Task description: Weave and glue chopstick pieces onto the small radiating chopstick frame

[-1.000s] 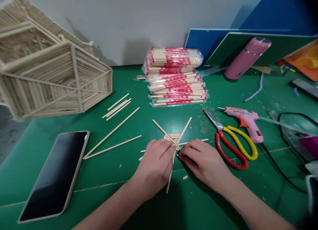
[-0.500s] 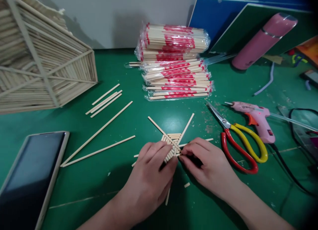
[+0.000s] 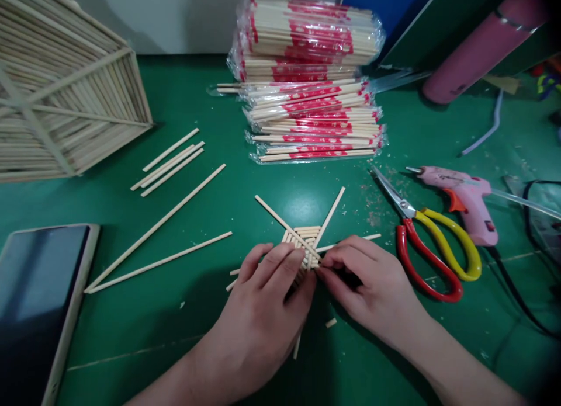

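In the head view, a small star-like piece of crossed wooden chopsticks (image 3: 287, 226) lies on the table, its middle partly filled with short cut sticks. My left hand (image 3: 265, 312) is closed over its left side, fingers and thumb pressed on it and hiding much of it. My right hand (image 3: 374, 283) pinches at the piece's right side, thumb and forefinger around the end of a wooden stick (image 3: 318, 258); the fingertips cover most of what they grip. A tiny cut-off bit of stick (image 3: 331, 323) lies just below my right fingers.
Scissors (image 3: 405, 210) and a pink glue gun (image 3: 473, 198) lie right. Wrapped chopsticks (image 3: 311, 102) are piled behind, near a pink flask (image 3: 477, 49). Left are loose sticks (image 3: 173, 166), two long sticks (image 3: 162, 222), a phone (image 3: 39, 301) and a large stick-built structure (image 3: 87, 96). The table (image 3: 184, 353) is green.
The view has tipped downward and come a little closer, so the background sits higher. Both hands keep nearly the same hold on the stick piece.
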`<action>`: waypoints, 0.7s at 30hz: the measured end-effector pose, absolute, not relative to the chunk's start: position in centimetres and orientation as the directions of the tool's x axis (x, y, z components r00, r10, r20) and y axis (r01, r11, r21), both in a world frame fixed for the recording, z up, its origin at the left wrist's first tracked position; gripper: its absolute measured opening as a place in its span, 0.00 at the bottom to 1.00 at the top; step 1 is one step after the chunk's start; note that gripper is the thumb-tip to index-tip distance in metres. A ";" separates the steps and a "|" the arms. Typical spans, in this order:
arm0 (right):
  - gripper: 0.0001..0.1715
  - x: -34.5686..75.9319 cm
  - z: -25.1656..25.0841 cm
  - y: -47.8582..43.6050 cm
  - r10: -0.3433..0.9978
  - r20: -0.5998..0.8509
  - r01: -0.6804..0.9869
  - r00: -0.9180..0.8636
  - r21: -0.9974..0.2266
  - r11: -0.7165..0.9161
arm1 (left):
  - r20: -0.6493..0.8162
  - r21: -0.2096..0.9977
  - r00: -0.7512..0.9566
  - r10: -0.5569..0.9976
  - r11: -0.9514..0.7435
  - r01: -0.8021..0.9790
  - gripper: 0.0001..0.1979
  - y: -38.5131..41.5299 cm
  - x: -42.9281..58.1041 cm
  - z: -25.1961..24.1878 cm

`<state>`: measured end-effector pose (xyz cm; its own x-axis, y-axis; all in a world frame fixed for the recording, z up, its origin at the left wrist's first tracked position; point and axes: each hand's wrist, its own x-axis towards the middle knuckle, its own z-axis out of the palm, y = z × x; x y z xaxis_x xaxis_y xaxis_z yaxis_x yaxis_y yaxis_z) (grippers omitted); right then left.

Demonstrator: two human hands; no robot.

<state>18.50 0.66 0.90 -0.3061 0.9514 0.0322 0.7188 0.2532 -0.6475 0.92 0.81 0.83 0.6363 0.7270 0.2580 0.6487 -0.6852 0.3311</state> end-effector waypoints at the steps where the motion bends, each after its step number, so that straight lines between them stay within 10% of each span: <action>1: 0.05 18.6 1.0 0.7 0.951 0.021 0.714 -0.310 -0.655 0.247 | 0.258 0.322 0.636 0.727 -0.685 0.653 0.13 0.8 0.9 0.7; 21: 0.06 18.7 1.5 0.6 0.960 -0.021 0.729 -0.278 -0.655 0.197 | 0.291 0.261 0.646 0.706 -0.708 0.656 0.11 0.6 1.3 0.5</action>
<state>18.75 0.62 1.47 -0.2783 0.9603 -0.0210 0.7294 0.1971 -0.6550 1.28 0.56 0.49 0.6458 0.7060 0.2906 0.6563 -0.7078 0.2612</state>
